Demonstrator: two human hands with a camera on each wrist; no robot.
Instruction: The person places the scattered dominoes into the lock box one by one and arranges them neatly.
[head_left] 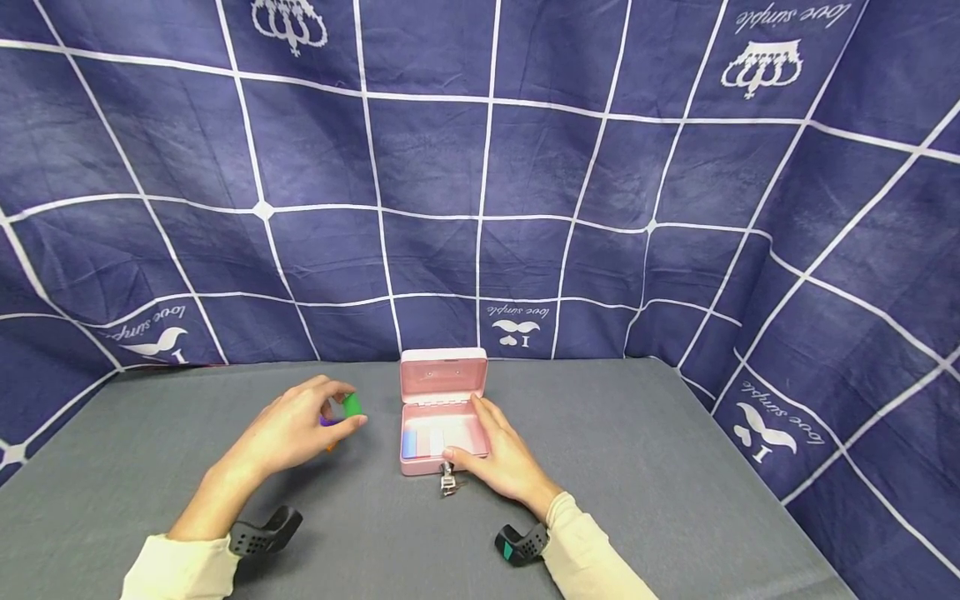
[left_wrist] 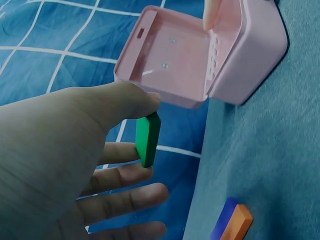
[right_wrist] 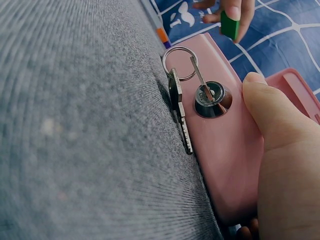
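Green block (left_wrist: 148,140) is pinched in L hand (head_left: 292,423), btwn thumb (left_wrist: 135,100) & fingers (left_wrist: 125,175); R hand (head_left: 512,458) grips pink box (right_wrist: 227,162).

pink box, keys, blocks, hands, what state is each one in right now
box: upright on the table, lid open
lock: key inserted; can't tell if turned
other key: hanging from the ring
green block: pinched, off the table
orange block, purple block: on the table, side by side
blue block: inside the box
left hand: pinching the green block
right hand: gripping the box's right side
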